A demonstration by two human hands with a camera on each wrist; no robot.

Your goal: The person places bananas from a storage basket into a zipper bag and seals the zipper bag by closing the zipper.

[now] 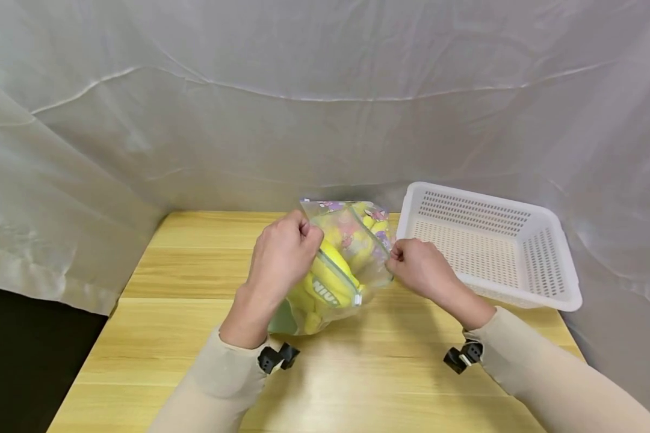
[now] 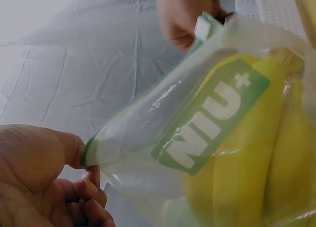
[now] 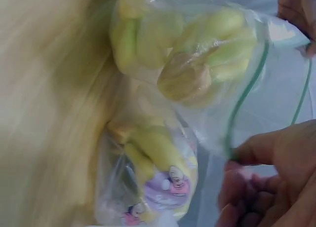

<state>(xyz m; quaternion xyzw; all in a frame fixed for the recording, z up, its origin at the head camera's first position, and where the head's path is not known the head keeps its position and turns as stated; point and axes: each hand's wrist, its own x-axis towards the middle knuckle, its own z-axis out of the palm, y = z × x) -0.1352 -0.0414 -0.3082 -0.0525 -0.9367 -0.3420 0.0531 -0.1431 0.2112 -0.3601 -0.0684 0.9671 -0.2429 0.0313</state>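
Note:
Between my hands is a clear zip bag (image 2: 133, 133) with green zip strips, a "NIU+" label (image 1: 325, 293) and yellow bananas (image 2: 237, 163) inside. Its mouth gapes, the two strips standing apart. My left hand (image 1: 284, 252) pinches one end of the mouth between thumb and fingers. The other side of the rim is pinched by my right hand (image 1: 422, 267). A white slider (image 1: 357, 299) sits at the near strip's end. Behind lies a second clear bag (image 3: 173, 182) printed with purple and pink cartoon figures, also containing bananas.
A white perforated plastic basket (image 1: 487, 240) stands at the back right, close to my right hand. The wooden table (image 1: 184, 343) ends at a grey cloth curtain (image 1: 303, 138) behind and at the sides. Both wrists carry small black cameras.

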